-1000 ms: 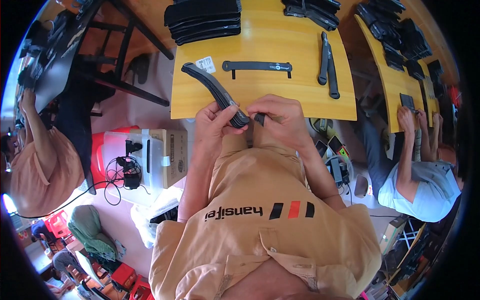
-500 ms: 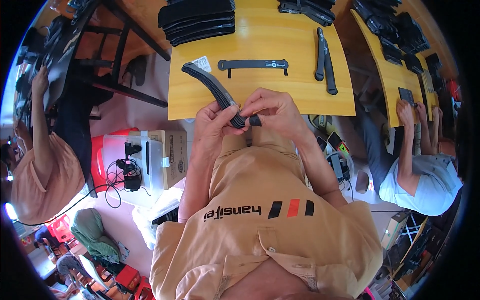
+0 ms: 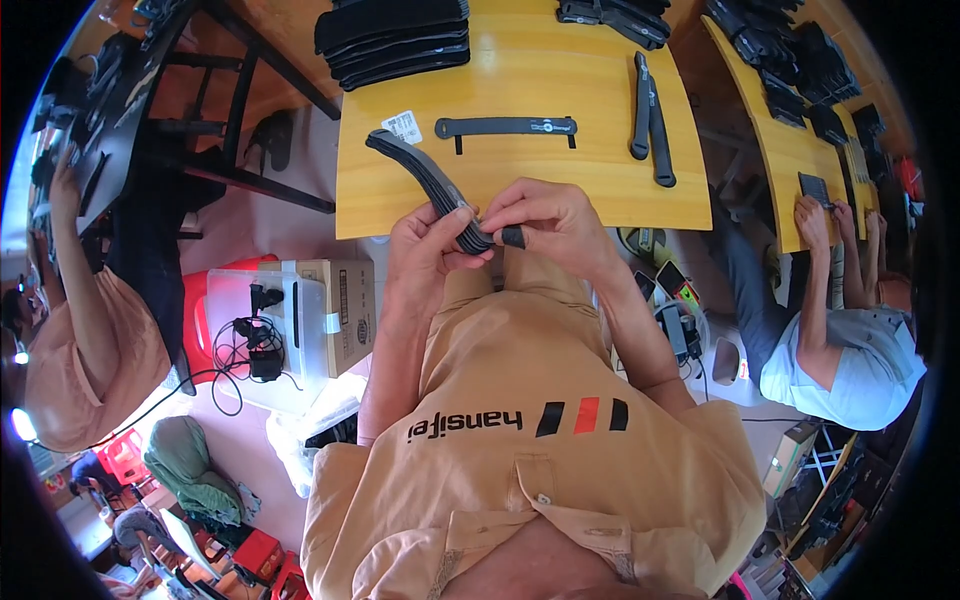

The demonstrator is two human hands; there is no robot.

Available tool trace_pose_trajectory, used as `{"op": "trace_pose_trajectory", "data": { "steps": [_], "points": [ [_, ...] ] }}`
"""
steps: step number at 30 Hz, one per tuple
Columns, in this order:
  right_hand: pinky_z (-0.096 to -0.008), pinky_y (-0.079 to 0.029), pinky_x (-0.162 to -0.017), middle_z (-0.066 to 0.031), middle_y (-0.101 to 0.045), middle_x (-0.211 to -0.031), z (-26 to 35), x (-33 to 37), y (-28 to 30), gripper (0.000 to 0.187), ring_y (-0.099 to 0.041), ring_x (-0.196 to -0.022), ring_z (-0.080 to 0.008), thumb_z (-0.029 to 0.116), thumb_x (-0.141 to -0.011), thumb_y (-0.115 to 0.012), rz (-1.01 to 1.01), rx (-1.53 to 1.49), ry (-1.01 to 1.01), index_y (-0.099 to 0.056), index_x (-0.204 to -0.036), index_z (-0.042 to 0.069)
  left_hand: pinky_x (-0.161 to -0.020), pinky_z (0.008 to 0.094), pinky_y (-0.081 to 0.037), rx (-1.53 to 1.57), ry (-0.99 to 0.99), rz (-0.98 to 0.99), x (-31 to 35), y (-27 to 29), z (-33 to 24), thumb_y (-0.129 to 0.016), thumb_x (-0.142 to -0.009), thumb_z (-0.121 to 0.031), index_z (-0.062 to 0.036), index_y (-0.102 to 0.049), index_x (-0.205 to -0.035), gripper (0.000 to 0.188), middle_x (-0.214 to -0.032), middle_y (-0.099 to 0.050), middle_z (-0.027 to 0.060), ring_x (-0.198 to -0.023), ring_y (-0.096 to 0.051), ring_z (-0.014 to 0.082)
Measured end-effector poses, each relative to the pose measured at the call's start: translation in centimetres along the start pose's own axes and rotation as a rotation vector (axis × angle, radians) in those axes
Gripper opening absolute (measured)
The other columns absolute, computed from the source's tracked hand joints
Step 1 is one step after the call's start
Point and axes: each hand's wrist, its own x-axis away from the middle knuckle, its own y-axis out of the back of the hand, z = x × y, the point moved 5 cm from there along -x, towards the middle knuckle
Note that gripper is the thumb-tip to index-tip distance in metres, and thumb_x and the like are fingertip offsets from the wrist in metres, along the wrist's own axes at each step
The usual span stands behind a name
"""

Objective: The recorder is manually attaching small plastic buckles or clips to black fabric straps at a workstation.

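Observation:
My left hand (image 3: pixel 420 240) is closed around a curved stack of black fabric straps (image 3: pixel 432 184), thumb on top, close to my body at the table's front edge. The far end of the stack fans slightly and points away to the left. At the near end, my right hand (image 3: pixel 552 218) has its thumb and fingers pinched against the strap ends. A black band (image 3: pixel 513 237) wraps the right thumb. Beyond my hands, a single black strap (image 3: pixel 500 127) with pale print lies crosswise on the yellow table (image 3: pixel 580 205), over two short dark marks.
On the table are a white label (image 3: pixel 403 127), two crossed straps (image 3: pixel 642 112), a tall pile of black straps (image 3: pixel 395 48) and another bundle (image 3: pixel 618 22). Co-workers sit at tables on both sides. A carton (image 3: pixel 350 315) and a plastic bin with cables stand at lower left.
My hands and the strap stack have barely shifted; the stack's far end sits slightly lower. The left co-worker's arm has moved a little.

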Motion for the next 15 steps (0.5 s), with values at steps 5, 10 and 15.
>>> {"op": "trace_pose_trajectory", "data": {
  "steps": [5, 10, 15],
  "points": [
    [-0.0265, -0.050, -0.075, -0.0120, -0.063, -0.092, 1.6, 0.1, -0.2, 0.026, -0.062, -0.085, -0.0198, -0.011, -0.070, -0.057, 0.009, 0.274, 0.114, -0.067, -0.093, -0.002, -0.050, 0.0216, -0.056, 0.079, 0.048, 0.004, -0.1, 0.2, 0.2, -0.059, -0.085, -0.012, 0.0054, -0.057, -0.093, 0.019, -0.075, -0.064, 0.0128, -0.058, -0.065, 0.0179],
    [-0.0274, -0.051, -0.069, -0.0130, -0.064, -0.090, 3.2, 0.1, -0.7, 0.032, -0.064, -0.080, -0.0234, -0.013, -0.064, -0.054, 0.004, 0.472, 0.212, -0.066, -0.091, -0.002, -0.050, 0.0211, -0.056, 0.091, 0.048, -0.016, -0.1, 0.2, 0.3, -0.060, -0.084, -0.012, 0.0048, -0.058, -0.092, 0.018, -0.075, -0.064, 0.0123, -0.058, -0.065, 0.0172],
    [-0.0290, -0.051, -0.067, -0.0125, -0.063, -0.091, 3.6, 0.2, -0.9, 0.032, -0.063, -0.079, -0.0256, -0.011, -0.063, -0.056, 0.032, 0.550, 0.263, -0.066, -0.092, 0.000, -0.051, 0.0209, -0.056, 0.019, -0.001, -0.020, -0.2, 0.5, 0.6, -0.058, -0.086, -0.016, 0.0056, -0.057, -0.096, 0.023, -0.077, -0.065, 0.0136, -0.059, -0.065, 0.0178]
  ]
}}
